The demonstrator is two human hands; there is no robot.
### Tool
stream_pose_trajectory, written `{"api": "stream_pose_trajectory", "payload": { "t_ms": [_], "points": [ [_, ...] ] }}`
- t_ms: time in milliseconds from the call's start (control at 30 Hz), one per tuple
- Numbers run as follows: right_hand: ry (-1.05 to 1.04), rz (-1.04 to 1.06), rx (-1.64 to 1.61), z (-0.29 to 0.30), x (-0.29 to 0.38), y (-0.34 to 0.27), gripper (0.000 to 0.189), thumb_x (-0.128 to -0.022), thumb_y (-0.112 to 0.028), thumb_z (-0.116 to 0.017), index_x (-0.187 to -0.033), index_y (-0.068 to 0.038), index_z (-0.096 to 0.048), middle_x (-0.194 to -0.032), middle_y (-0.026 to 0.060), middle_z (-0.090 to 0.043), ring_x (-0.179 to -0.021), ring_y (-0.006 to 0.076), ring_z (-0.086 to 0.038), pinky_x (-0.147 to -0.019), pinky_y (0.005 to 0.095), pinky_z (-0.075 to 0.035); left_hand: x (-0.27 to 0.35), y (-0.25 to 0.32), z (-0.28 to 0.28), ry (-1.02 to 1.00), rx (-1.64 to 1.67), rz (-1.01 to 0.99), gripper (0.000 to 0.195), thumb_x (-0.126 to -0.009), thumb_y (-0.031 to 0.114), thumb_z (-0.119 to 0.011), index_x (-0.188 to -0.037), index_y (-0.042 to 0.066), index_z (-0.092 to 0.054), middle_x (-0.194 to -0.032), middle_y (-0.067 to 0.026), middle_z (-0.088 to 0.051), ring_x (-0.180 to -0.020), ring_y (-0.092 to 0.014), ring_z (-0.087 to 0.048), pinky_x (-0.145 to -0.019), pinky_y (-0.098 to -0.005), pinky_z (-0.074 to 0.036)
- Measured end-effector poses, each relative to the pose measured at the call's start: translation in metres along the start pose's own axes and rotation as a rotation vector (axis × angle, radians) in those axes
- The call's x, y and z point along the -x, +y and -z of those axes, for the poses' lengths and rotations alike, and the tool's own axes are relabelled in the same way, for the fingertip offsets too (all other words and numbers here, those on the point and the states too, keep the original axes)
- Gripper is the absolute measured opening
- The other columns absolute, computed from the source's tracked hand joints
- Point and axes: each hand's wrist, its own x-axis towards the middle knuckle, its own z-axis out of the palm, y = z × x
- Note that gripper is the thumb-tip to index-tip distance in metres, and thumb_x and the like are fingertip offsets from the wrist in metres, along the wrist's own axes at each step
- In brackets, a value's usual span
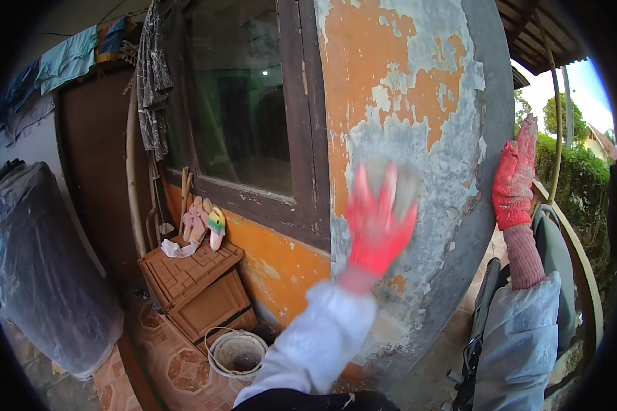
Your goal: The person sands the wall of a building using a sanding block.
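My left hand (380, 221), in a red-coated glove, lies spread on the peeling wall (401, 133) and is blurred. Under its fingers shows a roundish grey pad (403, 187), held against the wall; its exact kind cannot be told. The wall has patches of orange paint over bare grey plaster. At the right, my right hand (515, 174), in a dusty red glove, rests with straight fingers pointing up along the wall's rounded corner. Nothing shows in its grip, though its palm side is hidden.
A dark wooden window frame (308, 123) borders the wall. Below left stand stacked brown plastic crates (211, 303) with sandals (195, 221) on top, and a dirty bucket (237, 354). A plastic-covered object (46, 267) is far left. A bicycle or motorbike part (481, 313) stands low right.
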Motion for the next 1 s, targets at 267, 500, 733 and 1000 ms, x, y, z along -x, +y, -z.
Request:
{"api": "stream_pose_trajectory", "payload": {
  "t_ms": [267,500,733,1000],
  "points": [
    [-0.012,0.084,0.108,0.015,-0.019,-0.026,0.059,-0.106,-0.027,-0.041,-0.158,-0.003,-0.027,-0.164,0.0202,-0.027,-0.152,0.0356,-0.025,-0.124,0.04,-0.02,-0.04,-0.035,0.012,0.011,-0.097,0.095,0.088,-0.079,0.042,-0.079,-0.152,0.016,-0.039,-0.154,-0.0276,-0.028,-0.132,-0.049,-0.042,-0.106,-0.0567,-0.039],
    [0.066,0.126,0.233,0.027,-0.075,-0.006,0.062,-0.105,-0.028,-0.045,-0.16,-0.01,-0.024,-0.165,0.0171,-0.026,-0.153,0.0318,-0.022,-0.124,0.0391,-0.021,-0.039,-0.045,-0.008,0.047,0.037,0.08,0.088,-0.08,0.041,-0.079,-0.152,0.012,-0.038,-0.151,-0.0286,-0.033,-0.131,-0.05,-0.044,-0.105,-0.0568,-0.041],
    [0.058,0.181,0.211,-0.001,-0.057,-0.015,0.062,-0.101,-0.018,-0.051,-0.159,-0.009,-0.029,-0.165,0.0156,-0.028,-0.152,0.0319,-0.027,-0.122,0.0394,-0.026,0.159,-0.119,0.035,-0.159,-0.052,0.24,0.091,-0.079,0.033,-0.083,-0.152,0.007,-0.033,-0.151,-0.035,-0.03,-0.133,-0.054,-0.041,-0.108,-0.0584,-0.038],
    [0.023,0.195,0.087,-0.003,-0.057,-0.009,0.055,-0.105,-0.016,-0.046,-0.157,-0.003,-0.032,-0.162,0.0154,-0.035,-0.149,0.0293,-0.033,-0.121,0.0365,-0.027,-0.045,-0.085,0.022,0.032,-0.058,0.115,0.087,-0.08,0.04,-0.08,-0.152,0.015,-0.039,-0.155,-0.0282,-0.028,-0.128,-0.049,-0.044,-0.103,-0.0563,-0.041]
  ]
}}
